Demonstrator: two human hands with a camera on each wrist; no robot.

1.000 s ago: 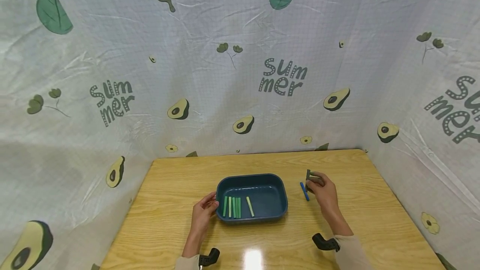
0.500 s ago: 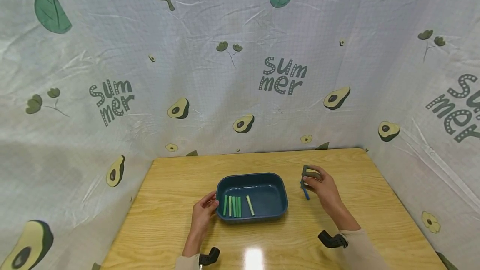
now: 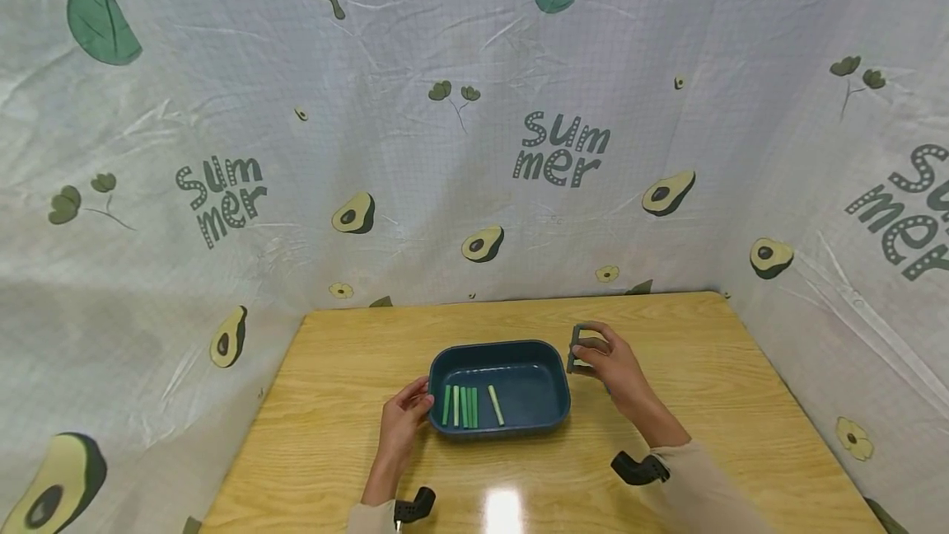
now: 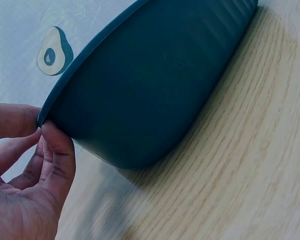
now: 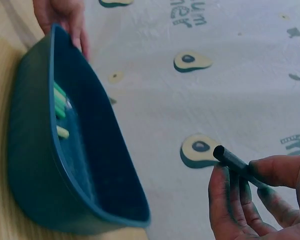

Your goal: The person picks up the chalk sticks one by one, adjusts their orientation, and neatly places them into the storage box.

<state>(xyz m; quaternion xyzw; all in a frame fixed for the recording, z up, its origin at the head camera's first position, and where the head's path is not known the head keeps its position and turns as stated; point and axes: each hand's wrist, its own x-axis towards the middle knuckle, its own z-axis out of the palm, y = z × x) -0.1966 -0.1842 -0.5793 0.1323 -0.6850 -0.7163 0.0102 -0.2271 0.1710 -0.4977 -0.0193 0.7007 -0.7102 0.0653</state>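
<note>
My left hand (image 3: 401, 425) pinches the left rim of a dark blue box (image 3: 530, 394), thumb and fingertips on its lip in the left wrist view. Several green and pale green chalk sticks (image 3: 465, 408) lie side by side in the box's left part, and a pale yellow-green stick (image 3: 496, 405) lies slanted apart from them. Just beyond the box's right rim, my right hand (image 3: 617, 369) holds up a dark chalk stick (image 5: 233, 161) between thumb and fingertips. Dark dust marks those fingers. A blue chalk stick (image 3: 609, 391) on the table is mostly hidden by the right hand.
The box stands mid-table on a light wooden table (image 3: 348, 353). A printed white sheet (image 3: 415, 155) hangs behind and along both sides. A black wrist mount (image 3: 640, 468) sits on my right wrist, another mount (image 3: 415, 507) on my left.
My right hand has lifted the dark chalk stick and carried it left, from beside the blue stick to near the box's right rim. The left hand stays on the box.
</note>
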